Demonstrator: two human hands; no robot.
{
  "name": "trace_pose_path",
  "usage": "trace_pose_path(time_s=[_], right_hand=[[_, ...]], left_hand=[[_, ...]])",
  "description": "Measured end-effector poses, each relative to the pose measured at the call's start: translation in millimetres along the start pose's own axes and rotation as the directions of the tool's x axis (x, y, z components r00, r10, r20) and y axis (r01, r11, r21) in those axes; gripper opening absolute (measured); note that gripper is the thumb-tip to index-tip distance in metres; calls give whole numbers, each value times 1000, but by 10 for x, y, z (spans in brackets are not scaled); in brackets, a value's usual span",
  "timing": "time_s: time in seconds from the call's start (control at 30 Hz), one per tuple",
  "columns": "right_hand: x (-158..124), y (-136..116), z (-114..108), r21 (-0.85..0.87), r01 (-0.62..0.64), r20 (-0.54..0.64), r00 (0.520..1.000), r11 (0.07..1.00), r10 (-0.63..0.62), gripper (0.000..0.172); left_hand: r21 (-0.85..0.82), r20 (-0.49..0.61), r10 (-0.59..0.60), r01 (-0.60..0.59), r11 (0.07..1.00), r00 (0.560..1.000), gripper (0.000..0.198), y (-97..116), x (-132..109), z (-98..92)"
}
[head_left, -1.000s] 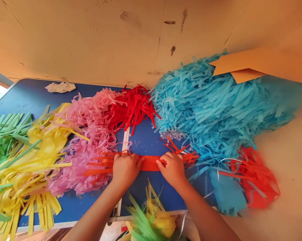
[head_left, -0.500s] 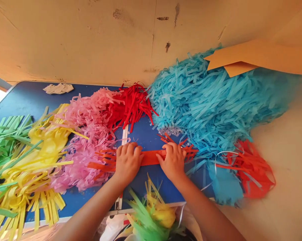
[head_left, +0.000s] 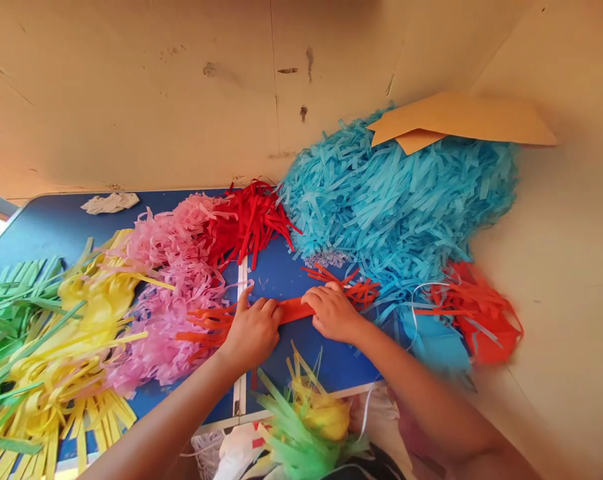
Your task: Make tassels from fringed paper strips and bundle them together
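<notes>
pressing orange fringed strip point(head_left: 292, 309) flat on blue table point(head_left: 56, 223); left hand point(head_left: 253, 329), right hand point(head_left: 333, 311) fingers released

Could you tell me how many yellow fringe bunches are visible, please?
2: large yellow bunch at left, beside pink fringe; small yellow bunch at the near edge; others may be hidden.

I get one view only, from the camera on the person's head. It looks forward and steeply down onto the blue table point(head_left: 41, 220) and faces the tan wall point(head_left: 131, 100) behind it. It is close: the left hand point(head_left: 251, 330) and right hand point(head_left: 331, 312) sit mid-frame, and the forearms enter from the bottom edge.
</notes>
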State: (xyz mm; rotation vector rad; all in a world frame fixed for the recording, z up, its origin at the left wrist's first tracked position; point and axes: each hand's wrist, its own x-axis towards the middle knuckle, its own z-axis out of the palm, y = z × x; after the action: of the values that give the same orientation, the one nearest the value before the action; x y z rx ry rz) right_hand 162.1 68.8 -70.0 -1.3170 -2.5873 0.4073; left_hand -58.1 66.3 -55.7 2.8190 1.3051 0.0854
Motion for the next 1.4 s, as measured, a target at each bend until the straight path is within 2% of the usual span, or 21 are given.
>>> trace_pose_path(time_s=[0.17,0.3,0.43,0.6,0.83,1.13,1.23,1.3,1.4], right_hand=[[29,17,29,16,9,-22,1000,1000,-9,36],[44,76,47,42,-9,-23,1000,999,10,13],[48,199,23,86,-41,-42,998,995,44,8],[69,225,2,127,-128,-68,988,984,137,13],[189,171,80,80,-333,-93,936,940,339,23],[280,151,79,0,-384,-72,921,923,383,25],[273,142,55,-31,-372,-92,925,928,368,16],[255,115,15,-61,-329,-116,940,942,321,9],[220,53,-53,-102,-137,-81,988,985,129,9]], left_hand=[[-6,-93,-63,63,998,994,25,-51,-4,45],[-57,-138,-32,25,998,990,21,-61,-83,38],[-139,-171,-65,42,989,983,25,-95,-165,59],[-267,-95,-216,184,946,972,26,-172,-132,105],[-225,-25,-290,277,934,957,32,-182,2,115],[-124,71,-302,309,943,951,35,-206,122,83],[-88,51,-341,344,935,939,24,-198,134,56],[-66,-2,-303,302,951,953,19,-193,124,38],[-27,-21,-57,57,998,998,19,-190,96,18]])
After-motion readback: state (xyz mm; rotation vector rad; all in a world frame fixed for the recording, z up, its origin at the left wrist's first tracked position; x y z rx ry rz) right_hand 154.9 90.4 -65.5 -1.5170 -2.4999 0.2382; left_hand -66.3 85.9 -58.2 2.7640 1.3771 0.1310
